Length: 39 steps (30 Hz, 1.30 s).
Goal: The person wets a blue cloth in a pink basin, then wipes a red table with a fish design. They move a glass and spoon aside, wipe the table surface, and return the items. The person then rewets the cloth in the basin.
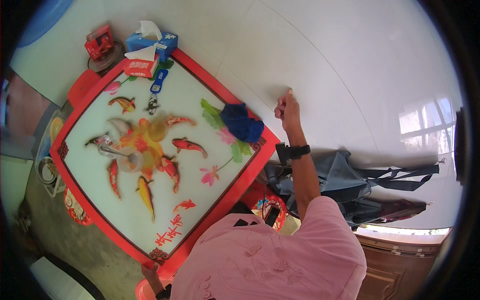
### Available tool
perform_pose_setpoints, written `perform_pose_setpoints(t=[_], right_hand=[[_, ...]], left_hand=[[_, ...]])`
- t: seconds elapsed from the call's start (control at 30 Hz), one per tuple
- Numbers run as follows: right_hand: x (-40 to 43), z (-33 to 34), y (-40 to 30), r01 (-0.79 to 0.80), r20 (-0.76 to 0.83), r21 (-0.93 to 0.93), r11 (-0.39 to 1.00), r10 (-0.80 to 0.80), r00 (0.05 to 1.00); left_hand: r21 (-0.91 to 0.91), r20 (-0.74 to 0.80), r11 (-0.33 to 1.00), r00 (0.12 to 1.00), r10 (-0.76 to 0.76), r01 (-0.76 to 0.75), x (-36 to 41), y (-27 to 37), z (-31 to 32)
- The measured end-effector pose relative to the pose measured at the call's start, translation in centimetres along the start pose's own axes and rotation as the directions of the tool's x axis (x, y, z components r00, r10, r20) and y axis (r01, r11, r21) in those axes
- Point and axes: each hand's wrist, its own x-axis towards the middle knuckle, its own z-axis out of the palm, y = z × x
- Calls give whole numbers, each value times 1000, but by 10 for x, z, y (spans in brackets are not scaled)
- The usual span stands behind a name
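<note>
My right hand (288, 110) is raised in front of the white tiled wall (318, 56), beyond the table's right corner. One finger points out and the others are curled; nothing shows in it. Low in the view, my left hand (150, 275) is at the near corner of the red-edged table (225, 221). Its fingers are partly hidden, so I cannot tell whether they grip the edge. A dark blue cloth (242, 122) lies bunched by the right corner. Koi and lotus pictures cover the tabletop. Left of its middle sit a clear cup (129, 162) and a metal spoon (119, 153).
A blue tissue box (152, 45), a red tissue pack (140, 67) and a blue packet (159, 81) stand or lie at the far corner. Dark bags (333, 176) hang on the wall at right. A red stool (77, 208) is partly under the left side.
</note>
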Motion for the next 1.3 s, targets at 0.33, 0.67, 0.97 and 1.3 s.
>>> perform_pose_setpoints(t=[0.33,0.67,0.97,1.3], right_hand=[[-2,3,-21,27,-18,-18,999,-27,999],[-11,1,-57,116,-2,78,990,-116,993],[-6,-2,-28,85,22,72,994,-87,996],[-34,73,113,647,660,-732,212,-11,751]], left_hand=[[-45,5,995,996,-89,89,4,-6,-3],[-71,-32,997,999,13,-16,12,-20,-9],[12,-37,997,997,-74,75,4,-11,-7],[706,-129,676,900,417,-212,31,57,6]])
